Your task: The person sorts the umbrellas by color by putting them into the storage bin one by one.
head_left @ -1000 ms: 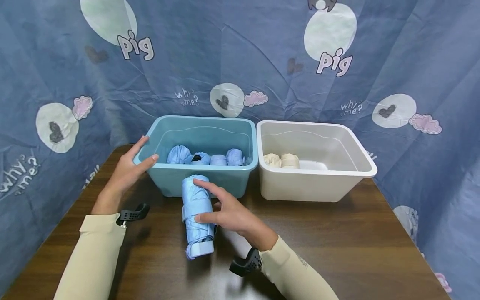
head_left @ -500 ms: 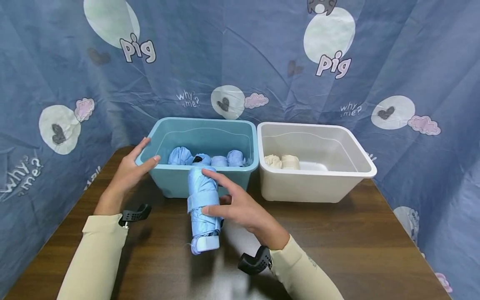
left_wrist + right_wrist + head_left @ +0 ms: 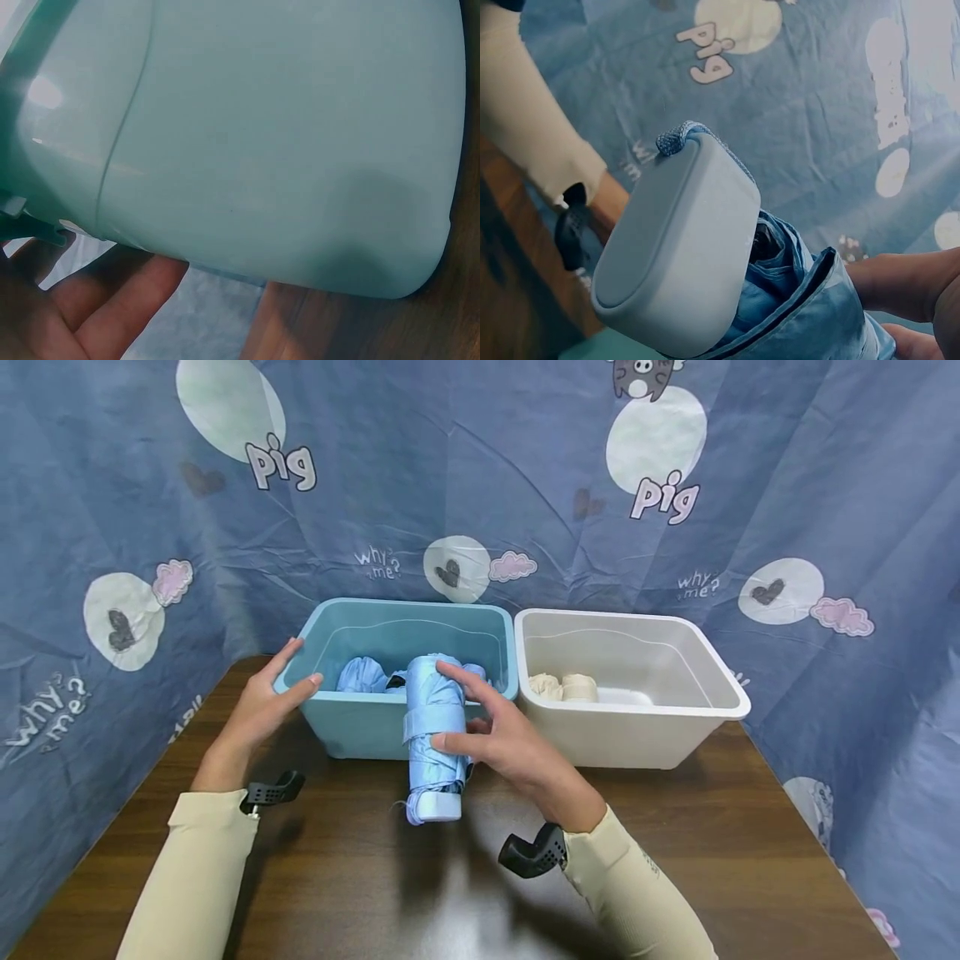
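A folded light blue umbrella (image 3: 435, 735) is held aloft in front of the teal bin (image 3: 352, 727), its top end overlapping the bin's front rim. My right hand (image 3: 510, 735) grips it from the right side, thumb and fingers around the wrapped canopy. The umbrella's pale handle end (image 3: 682, 240) with a cord loop fills the middle of the right wrist view. My left hand (image 3: 262, 702) holds the teal bin at its front left corner, thumb at the front rim. Inside that bin lie several rolled blue umbrellas (image 3: 362, 675), partly hidden behind the held one.
A white bin (image 3: 637, 735) stands directly right of the teal one, with two cream rolled bundles (image 3: 579, 687) at its left end. Both bins sit on a dark wooden table (image 3: 337, 877). Behind hangs a blue printed cloth (image 3: 480, 468).
My right hand has lifted the umbrella up and to the right, from below the teal bin's rim to overlapping it. The left hand keeps its place on the bin.
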The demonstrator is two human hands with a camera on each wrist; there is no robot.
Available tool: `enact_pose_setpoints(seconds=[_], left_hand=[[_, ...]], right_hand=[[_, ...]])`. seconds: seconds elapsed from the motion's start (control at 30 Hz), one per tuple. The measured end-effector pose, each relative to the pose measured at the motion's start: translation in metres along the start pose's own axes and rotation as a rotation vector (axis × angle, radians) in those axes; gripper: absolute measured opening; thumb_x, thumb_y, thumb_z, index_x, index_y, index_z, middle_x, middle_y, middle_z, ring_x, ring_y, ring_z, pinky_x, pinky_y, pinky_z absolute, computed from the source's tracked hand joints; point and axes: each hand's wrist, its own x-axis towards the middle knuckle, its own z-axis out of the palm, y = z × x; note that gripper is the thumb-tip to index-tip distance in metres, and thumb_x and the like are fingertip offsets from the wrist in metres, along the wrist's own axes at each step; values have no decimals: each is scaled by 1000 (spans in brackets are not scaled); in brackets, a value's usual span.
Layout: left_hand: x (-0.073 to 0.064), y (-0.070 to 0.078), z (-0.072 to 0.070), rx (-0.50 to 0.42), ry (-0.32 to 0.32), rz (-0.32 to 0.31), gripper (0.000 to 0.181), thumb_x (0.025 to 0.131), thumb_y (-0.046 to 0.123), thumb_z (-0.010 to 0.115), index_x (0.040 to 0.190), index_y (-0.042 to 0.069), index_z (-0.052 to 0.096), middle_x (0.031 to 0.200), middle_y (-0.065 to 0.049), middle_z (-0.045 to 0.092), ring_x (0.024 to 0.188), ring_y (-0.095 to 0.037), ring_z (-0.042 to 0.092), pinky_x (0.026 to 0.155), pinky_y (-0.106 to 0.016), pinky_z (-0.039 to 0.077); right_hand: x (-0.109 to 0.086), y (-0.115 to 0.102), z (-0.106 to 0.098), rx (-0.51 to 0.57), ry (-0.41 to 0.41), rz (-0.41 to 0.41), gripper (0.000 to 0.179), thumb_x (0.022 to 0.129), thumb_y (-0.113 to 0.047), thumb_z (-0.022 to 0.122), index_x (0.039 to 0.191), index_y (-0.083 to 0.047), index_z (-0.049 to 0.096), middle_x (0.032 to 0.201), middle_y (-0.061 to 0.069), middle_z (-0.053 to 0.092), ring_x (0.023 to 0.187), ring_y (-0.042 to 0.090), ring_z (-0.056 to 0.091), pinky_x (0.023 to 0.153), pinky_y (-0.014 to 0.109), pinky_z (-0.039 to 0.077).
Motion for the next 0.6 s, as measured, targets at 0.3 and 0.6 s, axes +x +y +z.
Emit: enact_pose_setpoints(seconds=[0.3,0.6], left_hand=[[-2,-1,-1,8,12,2,79,93,46,59,156,30,14,162,-1,3,142,-43,16,105,-67,24],[-3,1,1,-15,8,4,80,93,45,59,156,30,14,162,-4,4,141,-44,20,103,-66,28]], right_hand=[[11,-14,-11,-97,103,-33,72,83,-19,76,137,-53,43,144,5,31,102,29,57,64,32,46],[34,-24,-25,-127,166,8,72,83,-21,77,138,-53,42,144,7,33,113,29,50,66,33,49]])
